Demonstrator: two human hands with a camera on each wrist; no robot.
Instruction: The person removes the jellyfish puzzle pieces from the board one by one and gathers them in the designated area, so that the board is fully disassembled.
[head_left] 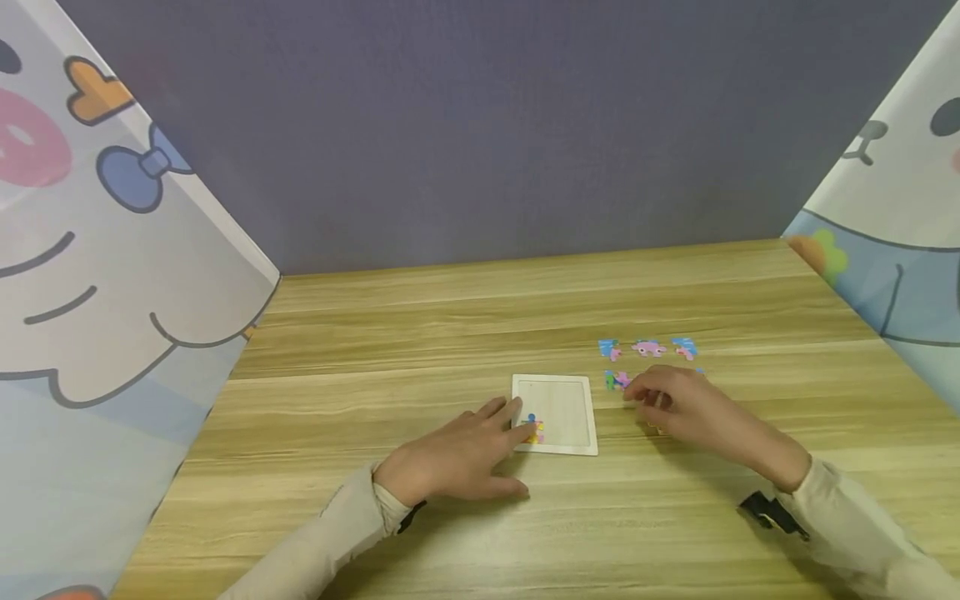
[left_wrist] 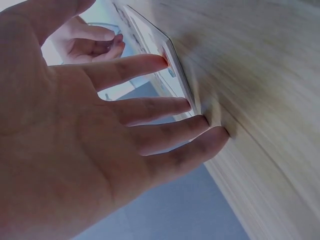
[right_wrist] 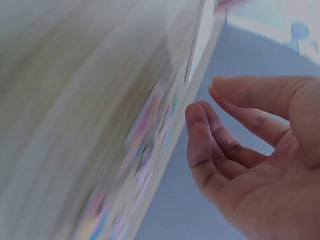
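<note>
A pale wooden puzzle tray (head_left: pixel 592 425) lies on the table with one colourful jigsaw piece (head_left: pixel 537 433) in its lower left corner. My left hand (head_left: pixel 465 450) spreads its straight fingers over the tray's left edge, and its index fingertip rests at that piece. Just right of the tray hovers my right hand (head_left: pixel 690 408), above loose pieces. In the right wrist view its fingers (right_wrist: pixel 200 150) are loosely bent, with a gap to the thumb and nothing seen between them. Some pieces beneath this hand are partly hidden.
Behind the right hand, loose pieces lie in rows: a blue-and-pink corner piece (head_left: pixel 608 349), a pink piece with eyes (head_left: pixel 649 348) and another blue-and-pink piece (head_left: pixel 684 347). A grey panel (head_left: pixel 480 133) stands along the table's far edge, with cartoon-printed panels at both sides.
</note>
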